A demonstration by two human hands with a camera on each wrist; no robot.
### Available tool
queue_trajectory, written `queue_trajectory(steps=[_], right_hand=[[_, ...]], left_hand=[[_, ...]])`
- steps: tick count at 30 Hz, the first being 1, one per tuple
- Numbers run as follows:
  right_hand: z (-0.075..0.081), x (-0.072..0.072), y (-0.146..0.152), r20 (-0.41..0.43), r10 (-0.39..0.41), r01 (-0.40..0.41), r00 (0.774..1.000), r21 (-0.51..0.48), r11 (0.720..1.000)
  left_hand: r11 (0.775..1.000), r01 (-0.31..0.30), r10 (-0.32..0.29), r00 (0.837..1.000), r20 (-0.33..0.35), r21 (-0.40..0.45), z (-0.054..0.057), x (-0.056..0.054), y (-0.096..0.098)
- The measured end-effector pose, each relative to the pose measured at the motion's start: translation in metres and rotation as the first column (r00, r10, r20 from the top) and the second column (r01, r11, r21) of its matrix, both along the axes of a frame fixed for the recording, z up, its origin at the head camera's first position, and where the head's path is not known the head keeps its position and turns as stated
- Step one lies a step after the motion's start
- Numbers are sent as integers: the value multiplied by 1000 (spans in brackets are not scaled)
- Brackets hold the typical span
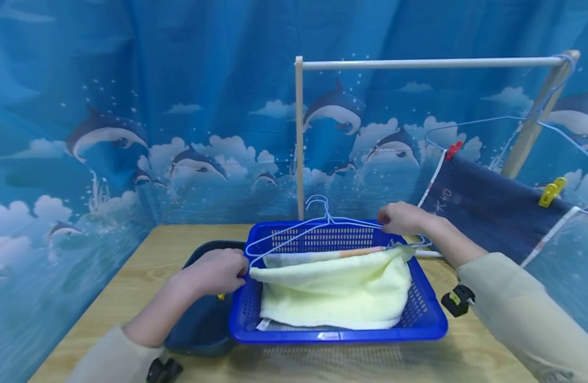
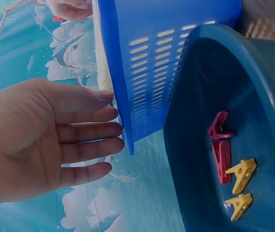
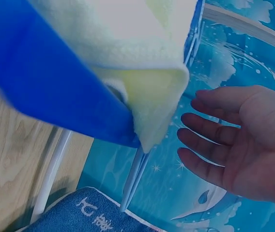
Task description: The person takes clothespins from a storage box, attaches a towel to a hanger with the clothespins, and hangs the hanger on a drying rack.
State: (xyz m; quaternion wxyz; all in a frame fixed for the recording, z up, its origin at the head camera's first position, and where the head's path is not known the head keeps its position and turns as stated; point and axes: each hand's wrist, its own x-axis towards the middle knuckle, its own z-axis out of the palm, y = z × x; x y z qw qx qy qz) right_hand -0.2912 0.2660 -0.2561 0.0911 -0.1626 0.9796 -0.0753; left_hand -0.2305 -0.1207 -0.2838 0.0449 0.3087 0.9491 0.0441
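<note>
A pale yellow towel (image 1: 332, 298) lies draped inside a blue plastic basket (image 1: 337, 336). Blue wire hangers (image 1: 294, 229) lean over the basket's far side, their hooks upward. My left hand (image 1: 222, 271) is at the basket's left rim beside the hanger ends; in the left wrist view its fingers (image 2: 91, 150) reach out fairly straight, tips right at the rim. At the far right corner is my right hand (image 1: 406, 218), near the hangers' other end. The right wrist view shows that hand's fingers (image 3: 205, 140) loosely bent, with nothing between them, beside the towel's corner (image 3: 159, 106).
Left of the basket stands a dark teal tub (image 1: 198, 324), holding red clips (image 2: 222, 159) and yellow clips (image 2: 243, 175). A drying rack (image 1: 428, 64) rises behind. At right, a navy towel (image 1: 490, 207) hangs from a hanger (image 1: 480, 122) by a red clip (image 1: 453, 150) and yellow clip (image 1: 552, 192).
</note>
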Motion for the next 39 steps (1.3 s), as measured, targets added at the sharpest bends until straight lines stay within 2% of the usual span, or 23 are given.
queue_trajectory(steps=[13,28,35,39], right_hand=[[-6,-7,1,19,-15,12,1000,121,993],[-13,-8,3,37,-52,46,998,154,987],[-14,-3,5,42,-25,17,999,185,983],[-11,1,10,59,33,-41,998,142,989]], left_hand=[[1000,3,-3,1000,-5,2,-1,2,1],[1000,-10,10,1000,-16,-7,-2,4,1],[1000,5,-5,999,-37,0,-2,3,1],[1000,27,-27,998,-49,12,-2,3,0]])
